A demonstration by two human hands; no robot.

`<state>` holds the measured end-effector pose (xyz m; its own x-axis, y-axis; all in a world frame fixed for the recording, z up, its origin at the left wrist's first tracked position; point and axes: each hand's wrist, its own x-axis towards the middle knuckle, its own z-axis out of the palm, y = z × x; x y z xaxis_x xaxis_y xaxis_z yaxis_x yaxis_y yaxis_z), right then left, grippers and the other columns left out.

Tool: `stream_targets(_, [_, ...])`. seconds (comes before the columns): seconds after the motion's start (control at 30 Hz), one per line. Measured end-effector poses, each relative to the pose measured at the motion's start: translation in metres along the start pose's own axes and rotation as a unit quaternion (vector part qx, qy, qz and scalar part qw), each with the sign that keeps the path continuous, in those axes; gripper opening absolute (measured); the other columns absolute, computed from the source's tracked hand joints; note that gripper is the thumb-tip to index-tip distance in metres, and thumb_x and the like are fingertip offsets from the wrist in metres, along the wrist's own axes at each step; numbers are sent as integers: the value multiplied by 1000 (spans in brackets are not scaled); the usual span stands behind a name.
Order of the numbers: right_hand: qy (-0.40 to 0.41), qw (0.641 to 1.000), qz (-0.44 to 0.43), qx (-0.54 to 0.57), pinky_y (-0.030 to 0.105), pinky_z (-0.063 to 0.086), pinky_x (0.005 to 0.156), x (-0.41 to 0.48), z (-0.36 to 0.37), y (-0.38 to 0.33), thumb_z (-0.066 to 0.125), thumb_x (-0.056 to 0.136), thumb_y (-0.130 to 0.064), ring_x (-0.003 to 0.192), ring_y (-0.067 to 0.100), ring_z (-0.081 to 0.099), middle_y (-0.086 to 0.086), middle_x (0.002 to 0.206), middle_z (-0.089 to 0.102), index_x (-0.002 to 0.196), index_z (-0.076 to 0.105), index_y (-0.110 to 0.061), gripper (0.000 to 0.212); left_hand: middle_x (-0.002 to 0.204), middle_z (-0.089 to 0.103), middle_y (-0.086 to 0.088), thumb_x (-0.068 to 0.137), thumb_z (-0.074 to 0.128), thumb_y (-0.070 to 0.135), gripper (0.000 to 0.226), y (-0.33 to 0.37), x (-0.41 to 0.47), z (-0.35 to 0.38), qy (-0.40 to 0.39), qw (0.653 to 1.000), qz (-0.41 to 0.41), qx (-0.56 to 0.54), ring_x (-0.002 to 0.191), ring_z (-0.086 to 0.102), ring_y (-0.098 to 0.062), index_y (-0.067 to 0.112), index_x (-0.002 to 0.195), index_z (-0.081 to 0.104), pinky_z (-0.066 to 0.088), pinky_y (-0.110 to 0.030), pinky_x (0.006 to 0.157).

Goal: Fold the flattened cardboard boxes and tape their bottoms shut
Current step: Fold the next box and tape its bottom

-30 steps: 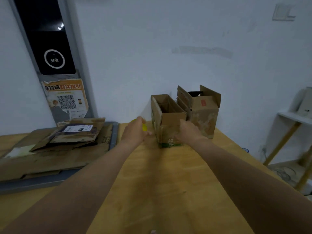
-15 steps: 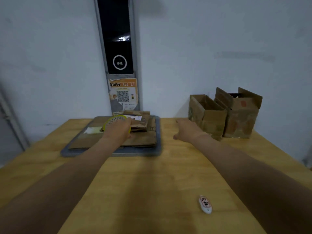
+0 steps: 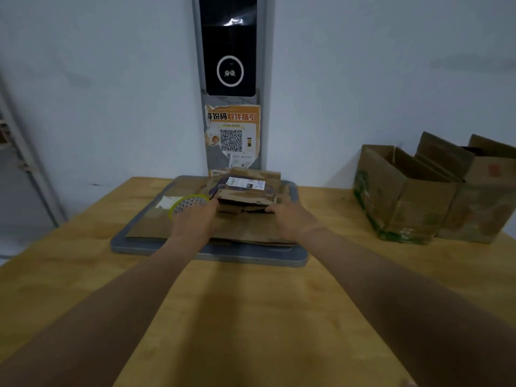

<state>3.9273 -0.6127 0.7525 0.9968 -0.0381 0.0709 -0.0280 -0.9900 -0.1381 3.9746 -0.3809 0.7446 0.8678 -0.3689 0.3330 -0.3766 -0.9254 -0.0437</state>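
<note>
Head: tape roll [image 3: 187, 204] in left hand [image 3: 193, 222]

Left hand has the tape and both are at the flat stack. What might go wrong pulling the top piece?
1. The left hand holds the tape roll while at the top flattened box, so its hold on the cardboard may be weak.
2. The right hand sits at the edge of loose layers; it might lift several or drag the stack on the grey tray.
</note>
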Motion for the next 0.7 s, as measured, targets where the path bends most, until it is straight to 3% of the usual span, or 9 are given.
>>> stream_targets(0.07, [-6,1000,-4,6,49,27,121,20,14,-2,46,105,-30,154,38,12,5,169,7,153,44,-28,48,109,66,-8,93,73,33,42,-3,13,17,-12,999,-16,-27,98,66,-30,23,127,51,54,-43,76])
stream_targets(0.17, [-4,1000,-4,7,58,21,121,44,30,-3,35,107,-50,154,39,4,-4,171,-3,153,41,-35,49,106,66,-7,92,74,35,37,-4,31,38,-31,997,-40,-55,98,66,-29,24,121,54,57,-43,78])
stream_targets(0.27, [-11,1000,1,-19,61,17,121,65,44,-3,28,105,-57,153,39,1,-4,171,-7,152,42,-37,52,107,68,-8,89,77,37,38,-5,48,50,-53,995,-64,-52,100,66,-30,22,118,57,58,-44,81])
stream_targets(0.37, [-32,999,22,-29,61,9,123,80,56,-1,25,105,-61,154,41,-5,-2,171,-13,156,34,-31,60,107,67,-9,89,77,39,39,-8,58,60,-52,994,-88,-38,100,66,-31,20,116,56,52,-39,72])
stream_targets(0.5, [-2,999,43,-4,61,13,123,83,56,0,27,105,-59,153,46,4,-5,171,-7,159,28,-18,67,101,63,-11,97,69,37,34,-9,56,70,-32,994,-101,-19,98,66,-34,15,114,50,48,-41,70])
stream_targets(0.6, [35,997,49,51,60,25,119,74,40,0,32,106,-55,150,43,18,-8,171,2,154,36,-12,65,112,66,-15,100,66,32,39,-2,49,63,-37,991,-109,-67,103,67,-37,12,127,48,56,-49,82])
stream_targets(0.7, [92,991,41,88,56,37,112,59,12,2,37,106,-51,143,42,33,-5,167,14,142,47,-5,59,107,67,-15,100,64,33,34,5,40,40,12,986,-111,-121,100,66,-36,10,123,52,52,-43,74])
